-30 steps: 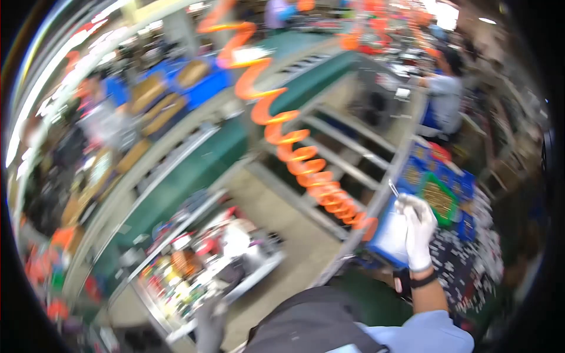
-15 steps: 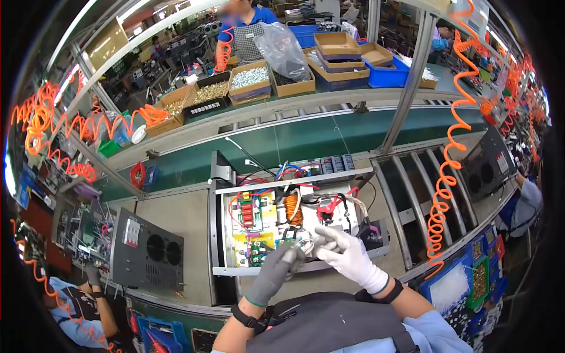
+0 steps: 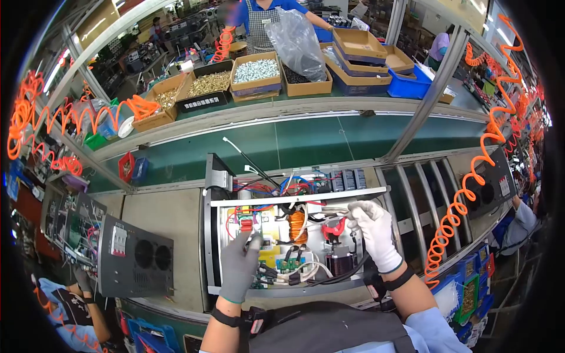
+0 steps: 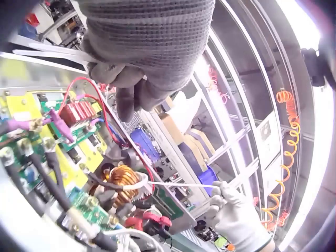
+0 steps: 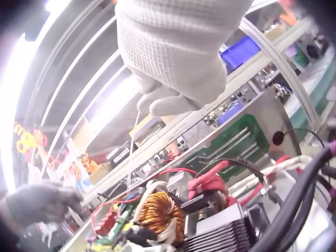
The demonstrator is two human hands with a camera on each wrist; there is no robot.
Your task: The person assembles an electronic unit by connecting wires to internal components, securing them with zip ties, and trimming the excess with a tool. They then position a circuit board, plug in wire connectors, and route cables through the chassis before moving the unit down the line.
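A grey-gloved left hand point(image 3: 238, 267) is over the left part of an open metal unit point(image 3: 297, 197). In the left wrist view its curled fingers hold thin pale strips point(image 4: 50, 54); their exact kind is unclear. My white-gloved right hand point(image 3: 376, 232) is above the unit's right side. Its fingertips pinch the end of a thin white tie point(image 4: 184, 185), which runs taut from beside the copper coil point(image 4: 125, 185). Red-covered terminals point(image 5: 210, 184) and thick black cables point(image 5: 294, 202) lie below the right hand. The coil stands upright among green and yellow boards.
Behind the unit runs a green conveyor point(image 3: 306, 141), with boxes of small metal parts point(image 3: 256, 70) beyond. Metal rollers point(image 3: 432, 194) lie to the right, beside a coiled orange hose point(image 3: 453, 217). A black vented unit point(image 3: 135, 256) stands at the left. Other people work nearby.
The hands, close together over the unit's front edge half a second ago, are now apart: the left moved left, the right up and right. The head view swung from the right side onto the unit.
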